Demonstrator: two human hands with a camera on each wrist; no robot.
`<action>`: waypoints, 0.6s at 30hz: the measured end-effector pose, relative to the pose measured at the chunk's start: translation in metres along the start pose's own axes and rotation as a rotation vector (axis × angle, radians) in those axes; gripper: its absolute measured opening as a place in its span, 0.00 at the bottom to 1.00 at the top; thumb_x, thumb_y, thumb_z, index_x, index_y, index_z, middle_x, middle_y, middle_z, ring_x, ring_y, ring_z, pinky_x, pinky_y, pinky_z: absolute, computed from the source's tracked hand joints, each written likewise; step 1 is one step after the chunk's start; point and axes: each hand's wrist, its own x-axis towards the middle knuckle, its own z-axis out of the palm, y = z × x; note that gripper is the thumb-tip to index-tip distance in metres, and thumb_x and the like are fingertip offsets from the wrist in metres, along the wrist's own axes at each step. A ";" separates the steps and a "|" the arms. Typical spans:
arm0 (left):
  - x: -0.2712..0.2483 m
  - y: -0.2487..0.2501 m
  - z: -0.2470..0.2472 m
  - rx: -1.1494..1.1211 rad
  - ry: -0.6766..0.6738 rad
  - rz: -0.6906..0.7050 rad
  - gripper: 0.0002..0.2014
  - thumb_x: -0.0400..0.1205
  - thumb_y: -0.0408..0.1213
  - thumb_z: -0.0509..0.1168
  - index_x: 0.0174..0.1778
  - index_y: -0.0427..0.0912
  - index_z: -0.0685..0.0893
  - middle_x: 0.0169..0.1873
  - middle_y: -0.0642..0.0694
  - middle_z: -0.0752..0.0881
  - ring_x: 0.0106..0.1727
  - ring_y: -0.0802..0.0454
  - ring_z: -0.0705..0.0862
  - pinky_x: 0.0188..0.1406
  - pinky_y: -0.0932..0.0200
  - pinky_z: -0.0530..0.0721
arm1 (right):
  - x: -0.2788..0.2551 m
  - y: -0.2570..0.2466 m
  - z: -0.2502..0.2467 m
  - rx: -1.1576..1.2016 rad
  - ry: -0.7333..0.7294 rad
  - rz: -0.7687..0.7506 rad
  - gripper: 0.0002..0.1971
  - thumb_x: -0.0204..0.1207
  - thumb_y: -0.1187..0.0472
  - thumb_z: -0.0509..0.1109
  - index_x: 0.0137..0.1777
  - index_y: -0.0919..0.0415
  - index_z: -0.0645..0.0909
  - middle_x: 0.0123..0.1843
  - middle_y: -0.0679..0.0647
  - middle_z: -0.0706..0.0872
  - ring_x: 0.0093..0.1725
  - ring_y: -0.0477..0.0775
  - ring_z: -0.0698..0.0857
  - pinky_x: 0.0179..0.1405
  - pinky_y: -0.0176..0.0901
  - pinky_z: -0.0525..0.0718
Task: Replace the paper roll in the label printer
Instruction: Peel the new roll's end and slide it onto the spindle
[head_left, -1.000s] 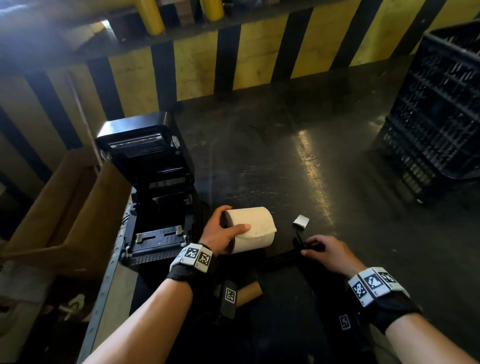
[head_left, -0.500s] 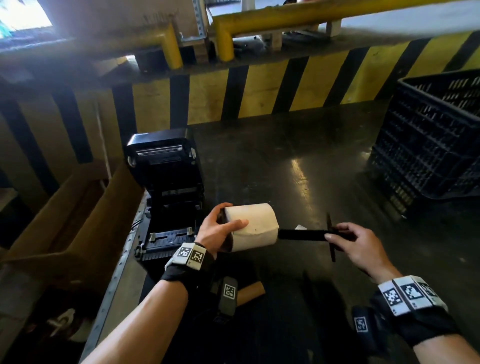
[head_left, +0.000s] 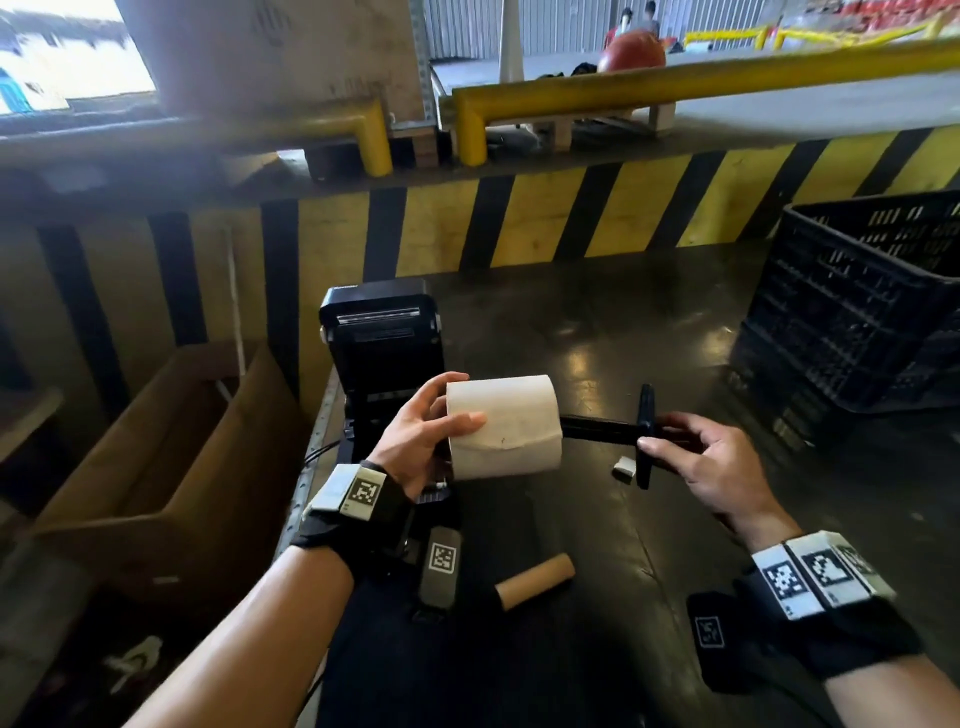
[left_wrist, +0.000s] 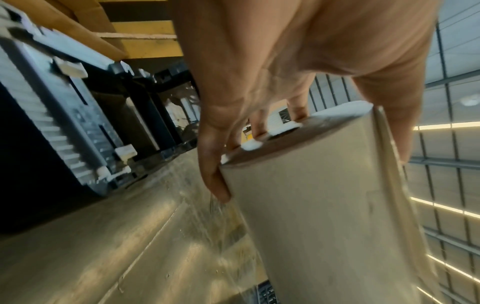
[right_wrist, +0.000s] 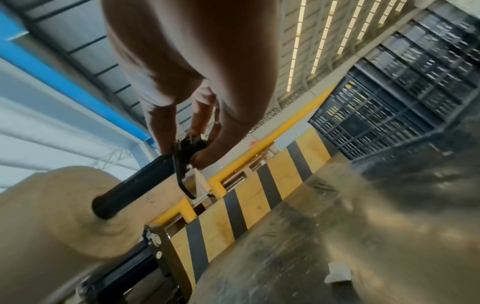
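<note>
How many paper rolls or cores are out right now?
2. A full paper roll held in the left hand, and a bare cardboard core lying on the table nearer the person. Others may be hidden.

The work surface (head_left: 597, 322) is dark and glossy, with light reflected on it. Behind it stands a low wall (head_left: 545, 213) with yellow and black diagonal stripes, topped by yellow guard rails (head_left: 675, 83). A black slatted crate (head_left: 857, 301) sits at right. An open cardboard box (head_left: 171, 467) stands at left.
</note>
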 end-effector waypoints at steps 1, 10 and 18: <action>-0.004 0.003 -0.004 -0.004 -0.025 0.002 0.25 0.65 0.32 0.72 0.58 0.51 0.80 0.45 0.51 0.88 0.47 0.46 0.85 0.32 0.51 0.87 | -0.003 -0.009 0.005 -0.005 -0.006 -0.015 0.11 0.67 0.67 0.77 0.49 0.60 0.85 0.39 0.51 0.87 0.31 0.26 0.84 0.32 0.15 0.76; -0.030 0.002 -0.012 -0.130 -0.173 0.027 0.28 0.66 0.32 0.71 0.63 0.49 0.77 0.52 0.48 0.85 0.51 0.45 0.84 0.41 0.48 0.87 | -0.038 -0.045 0.065 0.241 -0.241 -0.033 0.13 0.75 0.66 0.69 0.59 0.64 0.83 0.53 0.61 0.89 0.50 0.47 0.89 0.38 0.26 0.83; -0.034 -0.005 -0.016 -0.234 -0.226 0.012 0.34 0.57 0.36 0.78 0.61 0.51 0.78 0.53 0.46 0.84 0.48 0.46 0.87 0.35 0.50 0.88 | -0.043 -0.045 0.086 0.336 -0.400 0.222 0.16 0.81 0.47 0.57 0.68 0.37 0.73 0.69 0.48 0.80 0.67 0.53 0.80 0.57 0.59 0.85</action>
